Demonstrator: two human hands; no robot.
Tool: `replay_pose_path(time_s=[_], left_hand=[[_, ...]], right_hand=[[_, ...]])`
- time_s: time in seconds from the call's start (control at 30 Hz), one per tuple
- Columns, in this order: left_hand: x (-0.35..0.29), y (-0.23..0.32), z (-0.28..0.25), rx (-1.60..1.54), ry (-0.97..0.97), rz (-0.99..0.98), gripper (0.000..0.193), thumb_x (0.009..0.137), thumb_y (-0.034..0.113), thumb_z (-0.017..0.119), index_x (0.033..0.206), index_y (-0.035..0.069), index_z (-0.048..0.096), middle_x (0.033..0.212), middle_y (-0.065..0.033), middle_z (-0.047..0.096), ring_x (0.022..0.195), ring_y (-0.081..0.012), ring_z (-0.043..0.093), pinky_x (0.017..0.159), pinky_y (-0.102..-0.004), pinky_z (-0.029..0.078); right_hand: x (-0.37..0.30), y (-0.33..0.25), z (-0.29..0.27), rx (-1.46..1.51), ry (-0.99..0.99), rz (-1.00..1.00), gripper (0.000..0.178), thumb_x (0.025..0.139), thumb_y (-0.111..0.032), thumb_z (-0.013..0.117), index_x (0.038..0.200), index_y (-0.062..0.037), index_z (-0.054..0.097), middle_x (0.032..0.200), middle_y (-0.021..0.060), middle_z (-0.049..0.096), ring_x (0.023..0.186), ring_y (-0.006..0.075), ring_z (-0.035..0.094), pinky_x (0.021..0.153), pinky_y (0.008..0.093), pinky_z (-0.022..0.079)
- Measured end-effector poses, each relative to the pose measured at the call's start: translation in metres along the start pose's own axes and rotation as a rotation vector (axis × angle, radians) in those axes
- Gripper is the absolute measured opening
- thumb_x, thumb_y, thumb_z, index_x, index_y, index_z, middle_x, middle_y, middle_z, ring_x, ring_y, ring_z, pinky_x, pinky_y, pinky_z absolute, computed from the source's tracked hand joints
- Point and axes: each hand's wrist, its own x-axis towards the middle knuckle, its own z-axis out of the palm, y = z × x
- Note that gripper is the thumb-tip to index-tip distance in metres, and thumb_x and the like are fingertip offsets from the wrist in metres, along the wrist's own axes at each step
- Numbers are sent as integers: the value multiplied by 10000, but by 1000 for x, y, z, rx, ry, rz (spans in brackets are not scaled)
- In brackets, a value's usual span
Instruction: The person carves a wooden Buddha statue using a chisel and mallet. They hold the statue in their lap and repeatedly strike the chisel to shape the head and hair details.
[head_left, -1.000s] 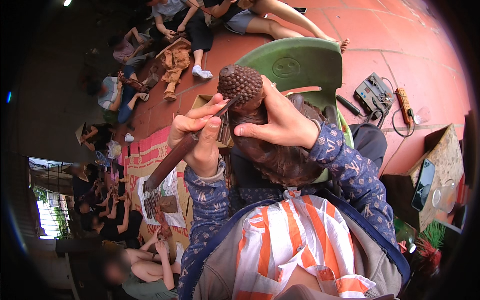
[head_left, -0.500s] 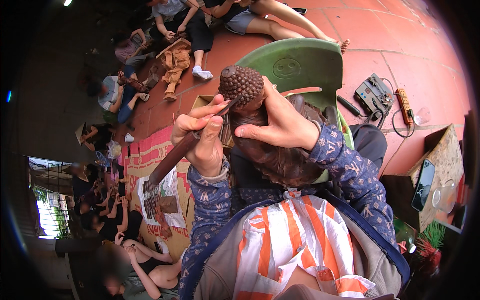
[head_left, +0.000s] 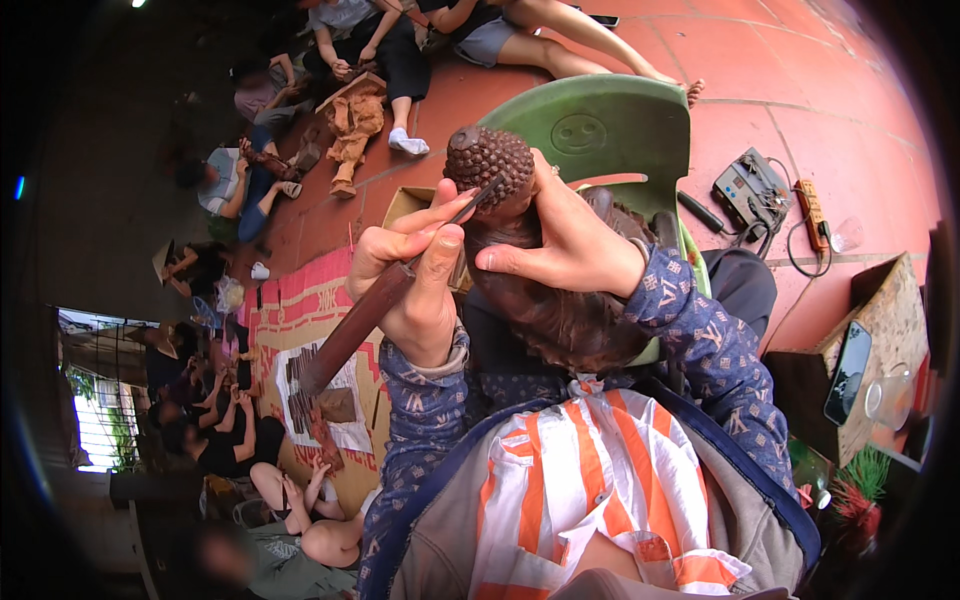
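A dark brown carved wooden statue [head_left: 560, 320] leans across my lap, its head [head_left: 490, 165] covered in small round curls. My right hand [head_left: 585, 235] is closed round the side of the head and neck, the thumb lying across the front. In my left hand [head_left: 415, 275] I grip a carving chisel [head_left: 350, 330] with a thick reddish-brown handle. Its thin dark blade passes between thumb and fingers, and the tip lies against the lower curls. Part of the statue's face and neck is hidden by my right hand.
Behind the statue stands a green plastic chair [head_left: 640, 115]. On the right are a grey control box [head_left: 750, 195], a power strip [head_left: 811, 215] and a wooden box [head_left: 890, 310] bearing a phone [head_left: 848, 372]. More chisels [head_left: 300, 400] lie on paper at left. Several people sit around.
The chisel tip has shifted slightly up and right over the curls, with my left hand following. My right hand keeps its hold on the statue. A seated person at lower left has moved.
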Motion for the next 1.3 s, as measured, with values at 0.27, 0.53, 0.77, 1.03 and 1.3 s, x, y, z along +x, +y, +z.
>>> replay_pose_path(time_s=[0.27, 0.53, 0.77, 1.03, 1.3], left_hand=[[2, 8, -5, -27, -15, 20, 212, 850, -36, 634, 839, 23, 431, 959, -306, 647, 1032, -424, 630, 920, -499, 516], [3, 9, -8, 50, -85, 64, 221, 851, -65, 621, 858, 13, 414, 978, -330, 636, 1042, -437, 621, 913, -490, 526], [7, 13, -8, 119, -142, 38, 213, 863, -74, 603, 865, 19, 411, 993, -332, 636, 1040, -426, 627, 917, -472, 521], [12, 28, -2, 188, -200, 25, 202, 881, -66, 585, 866, 11, 399, 1013, -348, 631, 1047, -401, 631, 917, -429, 520], [14, 31, -4, 234, -219, 32, 198, 879, -64, 590, 870, 14, 408, 1001, -347, 635, 1043, -393, 635, 920, -432, 518]], right_hand=[[1, -4, -3, -32, -9, -1, 765, 754, -375, 777, 1269, 36, 389, 1135, 220, 518, 1073, 387, 503, 924, 425, 396], [0, -6, -5, -46, -24, 32, 770, 752, -382, 777, 1269, 37, 389, 1134, 219, 523, 1082, 392, 501, 928, 426, 398], [0, -5, -4, -52, -7, 7, 776, 749, -375, 782, 1272, 40, 388, 1139, 225, 522, 1082, 394, 501, 933, 430, 397], [-1, -4, -5, -40, -12, 2, 775, 746, -371, 785, 1271, 41, 392, 1144, 226, 525, 1081, 394, 504, 931, 432, 398], [-1, -5, -5, -38, -15, 5, 768, 749, -376, 781, 1266, 43, 398, 1149, 230, 524, 1083, 397, 505, 937, 432, 396]])
